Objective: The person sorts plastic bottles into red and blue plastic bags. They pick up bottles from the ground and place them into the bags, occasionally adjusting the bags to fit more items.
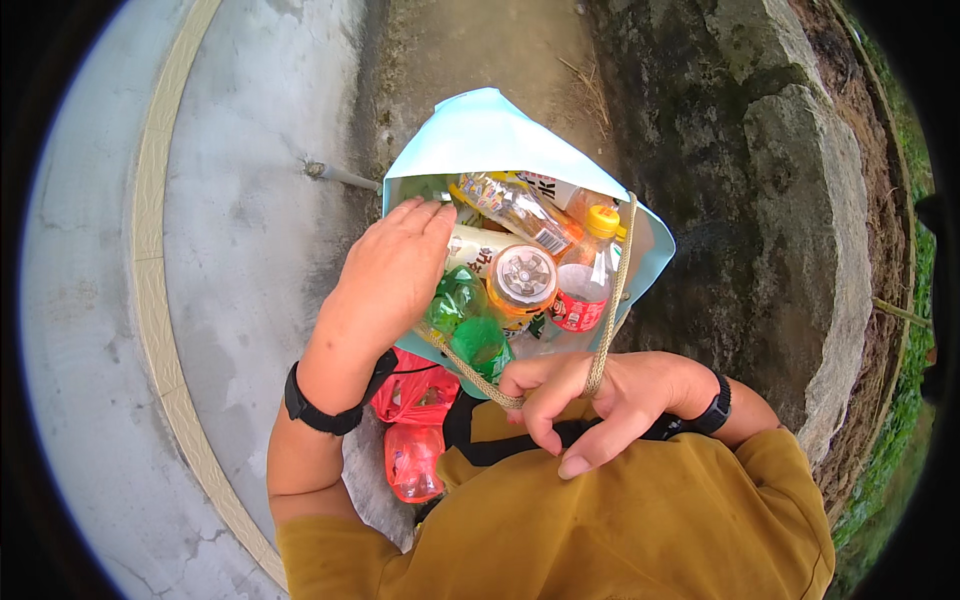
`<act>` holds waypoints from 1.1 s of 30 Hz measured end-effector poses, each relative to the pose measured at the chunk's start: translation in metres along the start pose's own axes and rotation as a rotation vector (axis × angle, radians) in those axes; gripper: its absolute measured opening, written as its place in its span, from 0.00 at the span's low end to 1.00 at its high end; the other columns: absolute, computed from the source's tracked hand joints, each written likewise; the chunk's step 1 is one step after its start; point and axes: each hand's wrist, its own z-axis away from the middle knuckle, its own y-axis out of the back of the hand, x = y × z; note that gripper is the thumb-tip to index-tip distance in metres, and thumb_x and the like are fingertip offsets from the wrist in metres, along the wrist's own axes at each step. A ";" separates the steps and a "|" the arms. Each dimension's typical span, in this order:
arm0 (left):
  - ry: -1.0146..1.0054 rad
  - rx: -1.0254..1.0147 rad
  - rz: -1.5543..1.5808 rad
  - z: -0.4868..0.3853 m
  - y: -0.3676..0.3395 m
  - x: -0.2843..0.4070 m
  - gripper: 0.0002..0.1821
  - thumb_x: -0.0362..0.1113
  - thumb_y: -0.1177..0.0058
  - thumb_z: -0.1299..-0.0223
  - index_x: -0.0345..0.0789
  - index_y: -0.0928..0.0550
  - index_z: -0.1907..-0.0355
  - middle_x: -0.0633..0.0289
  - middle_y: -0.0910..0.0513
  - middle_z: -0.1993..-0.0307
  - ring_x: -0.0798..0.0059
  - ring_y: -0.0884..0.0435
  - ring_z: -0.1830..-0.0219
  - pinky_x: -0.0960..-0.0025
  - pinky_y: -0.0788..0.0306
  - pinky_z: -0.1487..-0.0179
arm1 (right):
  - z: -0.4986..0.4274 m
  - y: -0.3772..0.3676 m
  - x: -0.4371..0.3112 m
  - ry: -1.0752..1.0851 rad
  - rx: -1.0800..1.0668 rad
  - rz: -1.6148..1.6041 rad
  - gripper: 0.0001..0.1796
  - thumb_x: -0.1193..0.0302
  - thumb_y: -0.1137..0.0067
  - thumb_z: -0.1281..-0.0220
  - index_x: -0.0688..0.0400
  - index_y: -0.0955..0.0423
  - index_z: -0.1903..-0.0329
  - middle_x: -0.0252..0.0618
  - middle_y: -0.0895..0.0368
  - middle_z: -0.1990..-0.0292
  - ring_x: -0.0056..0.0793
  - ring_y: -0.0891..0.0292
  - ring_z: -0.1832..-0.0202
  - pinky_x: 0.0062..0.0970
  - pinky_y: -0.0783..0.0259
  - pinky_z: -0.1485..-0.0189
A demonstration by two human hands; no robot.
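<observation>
A pale blue bag (480, 135) full of plastic bottles gapes in front of me. My left hand (401, 266) lies over its left side, fingers stretched onto the contents; the thumb and what lies beneath are hidden. My right hand (581, 401) has the beige rope handle (619, 277) hooked in its curled fingers at the near side. Inside are a clear bottle with a yellow cap (585, 281), an orange bottle with a clear ridged end (525, 277), green bottles (476, 341), a cream-coloured bottle (480, 244) and a clear labelled bottle (517, 206) lying slanted.
A red plastic bag (415, 435) with bottles hangs or rests below the blue bag, at my left side. A grey wall (247, 172) with a beige tile band (154, 247) and a short pipe (345, 176) stands left. A rough stone ledge (810, 217) runs along the right.
</observation>
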 end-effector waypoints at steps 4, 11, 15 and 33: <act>0.018 -0.239 -0.006 -0.020 0.011 -0.043 0.17 0.32 0.51 0.42 0.24 0.26 0.51 0.44 0.21 0.59 0.50 0.24 0.55 0.58 0.30 0.50 | -0.028 0.022 -0.004 -0.030 0.093 -0.030 0.11 0.68 0.36 0.54 0.57 0.30 0.77 0.36 0.36 0.67 0.33 0.38 0.59 0.28 0.44 0.53; 0.196 -0.096 0.187 0.008 0.027 -0.053 0.16 0.37 0.54 0.38 0.24 0.23 0.58 0.42 0.20 0.61 0.45 0.24 0.56 0.54 0.32 0.49 | -0.053 0.041 0.004 0.001 0.112 -0.142 0.11 0.68 0.36 0.54 0.57 0.30 0.78 0.36 0.36 0.66 0.31 0.37 0.61 0.26 0.42 0.57; 0.298 -0.088 0.247 0.023 0.032 -0.051 0.16 0.39 0.56 0.36 0.29 0.22 0.56 0.50 0.20 0.57 0.49 0.28 0.48 0.56 0.37 0.44 | -0.062 0.048 0.003 0.052 0.057 0.007 0.12 0.67 0.35 0.55 0.56 0.31 0.81 0.35 0.34 0.71 0.33 0.35 0.67 0.28 0.41 0.66; 0.478 0.117 0.550 0.006 0.002 -0.066 0.14 0.37 0.54 0.38 0.28 0.22 0.59 0.48 0.20 0.62 0.51 0.24 0.54 0.58 0.34 0.50 | -0.079 0.088 -0.017 -0.165 -0.024 -0.193 0.10 0.70 0.37 0.52 0.61 0.30 0.78 0.36 0.30 0.68 0.30 0.33 0.62 0.27 0.39 0.56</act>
